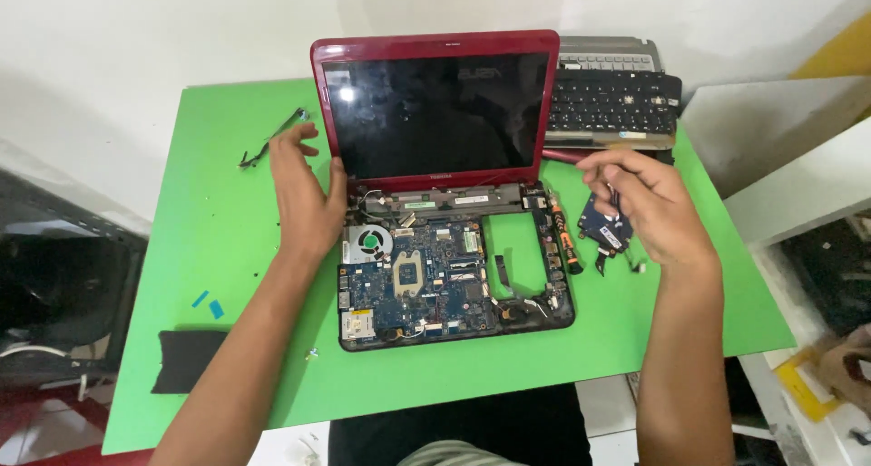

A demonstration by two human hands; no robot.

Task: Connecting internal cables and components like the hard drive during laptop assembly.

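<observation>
A red laptop (435, 112) stands open on a green table (227, 248), its screen dark. The base is stripped, showing a blue motherboard (426, 284) with a fan (370, 242) at its upper left. My left hand (304, 189) rests open against the left hinge corner of the laptop, fingers spread, holding nothing. Right of the laptop, my right hand (649, 203) hovers with fingers pinched; whether a small part is between them I cannot make out. Under it lies a small blue circuit board (603, 230). An orange-and-black screwdriver (567, 235) lies beside the base.
A detached black keyboard (612, 103) sits on a grey laptop part (608, 58) at the back right. A thin metal bracket (272, 139) lies at the back left. A black pad (186, 357) and blue tape bits (207, 303) are at the front left. White shelves (798, 185) stand right.
</observation>
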